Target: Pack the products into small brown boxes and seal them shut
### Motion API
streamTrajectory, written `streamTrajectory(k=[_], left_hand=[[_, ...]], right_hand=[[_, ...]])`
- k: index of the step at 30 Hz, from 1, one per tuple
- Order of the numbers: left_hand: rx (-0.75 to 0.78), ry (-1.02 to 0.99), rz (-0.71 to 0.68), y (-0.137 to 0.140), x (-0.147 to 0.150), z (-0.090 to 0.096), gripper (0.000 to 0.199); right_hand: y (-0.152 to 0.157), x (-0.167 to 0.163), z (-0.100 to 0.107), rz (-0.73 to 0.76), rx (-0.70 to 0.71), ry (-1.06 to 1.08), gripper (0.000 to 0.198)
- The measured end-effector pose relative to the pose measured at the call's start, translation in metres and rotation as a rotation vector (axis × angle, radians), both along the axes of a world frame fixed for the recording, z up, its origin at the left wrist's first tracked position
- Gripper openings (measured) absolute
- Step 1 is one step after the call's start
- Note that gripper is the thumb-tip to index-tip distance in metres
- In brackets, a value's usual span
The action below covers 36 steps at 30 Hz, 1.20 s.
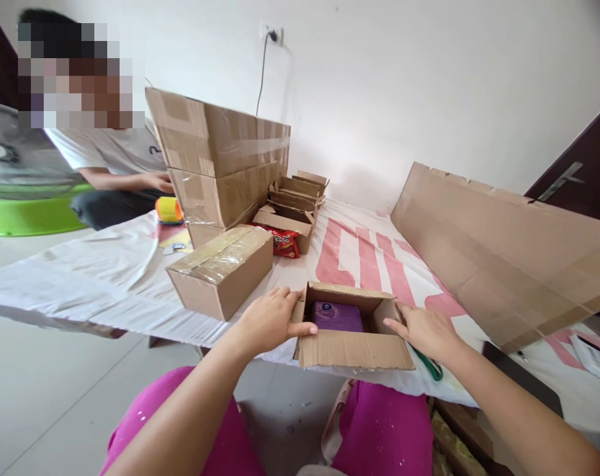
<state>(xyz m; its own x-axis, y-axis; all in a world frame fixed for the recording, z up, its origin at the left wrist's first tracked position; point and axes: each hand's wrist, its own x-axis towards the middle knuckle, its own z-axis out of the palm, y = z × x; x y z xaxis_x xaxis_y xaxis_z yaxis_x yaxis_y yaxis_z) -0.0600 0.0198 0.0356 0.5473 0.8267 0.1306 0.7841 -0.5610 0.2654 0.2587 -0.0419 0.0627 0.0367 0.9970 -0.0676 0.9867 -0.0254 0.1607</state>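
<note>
An open cardboard box [357, 350] sits at the near edge of the cloth-covered table, its front flap folded outward. Inside lies a purple pack [338, 317], resting toward the left; its exact kind is unclear. My left hand [275, 319] grips the box's left side, thumb laid along the front rim and fingers over the left flap. On the opposite side my right hand [423, 327] holds the right wall, thumb pointing into the opening. A taped, closed cardboard box [223, 268] stands to the left of my left hand.
Large stacked cartons [225, 158] rise behind, with a row of open small boxes [293, 211] and a red packet [285, 243] beside them. A big cardboard panel [498, 244] leans at right. Another person [116, 158] sits at left near an orange-yellow tape roll [169, 209].
</note>
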Motion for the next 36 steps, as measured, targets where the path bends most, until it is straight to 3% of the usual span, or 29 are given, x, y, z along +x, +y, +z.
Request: streamTrajectory(k=[3, 5, 9, 12, 16, 23, 28, 31, 34, 36], left_hand=[[0.069, -0.127, -0.046, 0.003, 0.003, -0.003, 0.081], [0.047, -0.211, -0.064, 0.003, 0.005, -0.004, 0.078], [-0.020, -0.307, -0.123, 0.005, 0.007, -0.004, 0.080], [-0.007, -0.306, -0.210, 0.009, 0.005, -0.008, 0.102], [-0.029, -0.209, -0.273, 0.012, 0.005, -0.010, 0.123], [-0.088, -0.147, -0.299, -0.007, 0.006, 0.005, 0.126], [-0.093, -0.148, -0.271, -0.018, 0.009, 0.009, 0.123], [-0.108, -0.163, -0.275, -0.017, 0.010, 0.008, 0.122], [-0.129, -0.140, -0.266, -0.016, 0.011, 0.008, 0.122], [-0.134, -0.135, -0.257, -0.017, 0.011, 0.009, 0.121]], right_hand=[[0.000, -0.006, -0.004, 0.088, 0.178, -0.051, 0.029], [0.004, -0.006, -0.010, 0.199, 0.268, 0.026, 0.025], [0.020, 0.001, -0.024, 0.338, 0.406, 0.234, 0.063], [0.029, 0.008, -0.029, 0.397, 0.269, 0.319, 0.094], [0.027, 0.014, -0.030, 0.361, 0.020, 0.432, 0.104], [-0.002, 0.011, -0.036, 0.331, 0.071, 0.469, 0.130], [-0.016, 0.005, -0.032, 0.397, 0.209, 0.366, 0.116], [-0.018, -0.006, -0.021, 0.480, 0.316, 0.323, 0.086], [-0.013, -0.023, -0.011, 0.473, 0.239, 0.386, 0.051], [-0.005, -0.035, -0.009, 0.372, 0.098, 0.381, 0.043]])
